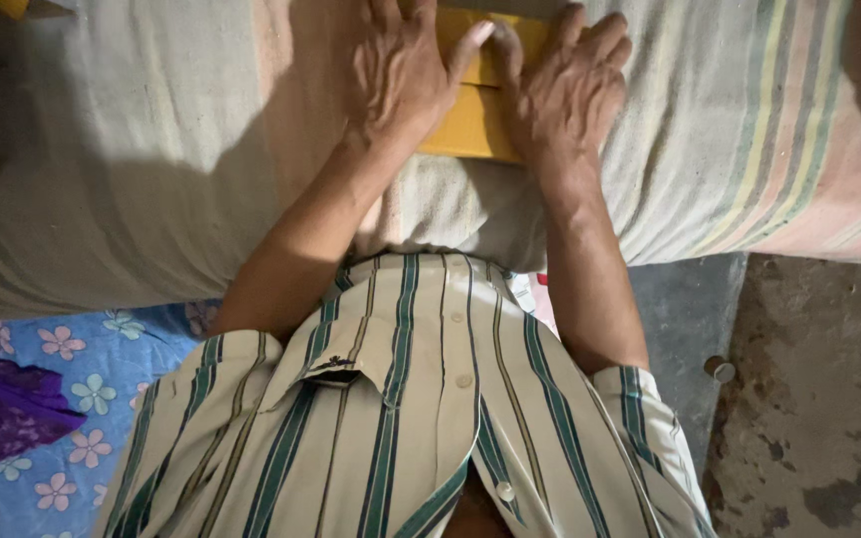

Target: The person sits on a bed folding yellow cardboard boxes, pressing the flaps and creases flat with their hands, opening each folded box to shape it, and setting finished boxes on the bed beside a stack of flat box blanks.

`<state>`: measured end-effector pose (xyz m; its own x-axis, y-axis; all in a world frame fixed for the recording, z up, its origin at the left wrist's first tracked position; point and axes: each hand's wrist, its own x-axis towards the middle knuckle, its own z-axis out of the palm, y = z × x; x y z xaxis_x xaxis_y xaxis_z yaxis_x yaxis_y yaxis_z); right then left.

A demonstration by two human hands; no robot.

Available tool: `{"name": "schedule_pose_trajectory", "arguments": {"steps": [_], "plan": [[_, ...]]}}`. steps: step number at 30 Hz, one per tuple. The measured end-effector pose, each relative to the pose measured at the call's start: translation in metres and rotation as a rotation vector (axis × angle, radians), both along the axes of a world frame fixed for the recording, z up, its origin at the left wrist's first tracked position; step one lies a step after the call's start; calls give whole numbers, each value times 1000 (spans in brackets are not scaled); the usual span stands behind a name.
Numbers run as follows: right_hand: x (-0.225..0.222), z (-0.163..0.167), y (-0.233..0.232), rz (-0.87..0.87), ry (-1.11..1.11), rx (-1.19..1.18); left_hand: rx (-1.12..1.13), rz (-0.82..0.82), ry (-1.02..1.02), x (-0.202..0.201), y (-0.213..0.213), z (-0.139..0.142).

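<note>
A folded yellow cloth [467, 125] lies on a padded surface covered with a pale striped sheet [132, 149]. My left hand [406, 70] rests flat on the left part of the yellow cloth, fingers spread. Flat on its right part lies my right hand [565, 85], index finger pointing toward the left hand. The two index fingertips nearly meet over the cloth. Neither hand grips anything. Most of the yellow cloth is hidden under the hands and cut off by the top edge.
My striped shirt [401, 418] fills the lower middle. A blue flowered cloth [82, 379] with a purple garment [2, 413] lies at lower left. Bare stained concrete floor [809, 399] is at lower right, with a small round metal object [718, 369] on it.
</note>
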<state>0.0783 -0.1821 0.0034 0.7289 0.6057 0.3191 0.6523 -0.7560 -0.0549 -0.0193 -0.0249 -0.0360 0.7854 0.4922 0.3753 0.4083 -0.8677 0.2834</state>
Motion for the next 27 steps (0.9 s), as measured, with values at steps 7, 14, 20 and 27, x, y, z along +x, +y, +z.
{"name": "schedule_pose_trajectory", "arguments": {"steps": [7, 14, 20, 27], "plan": [[8, -11, 9, -85, -24, -7, -193, 66, -12, 15, 0, 4], [5, -7, 4, 95, -126, 75, -79, -68, -142, 9, -1, 10], [21, -21, 8, 73, -91, 123, -348, -202, -124, 16, 2, 9], [29, -29, 14, 8, -161, 165, -255, -18, -64, 29, 5, 16]]}}
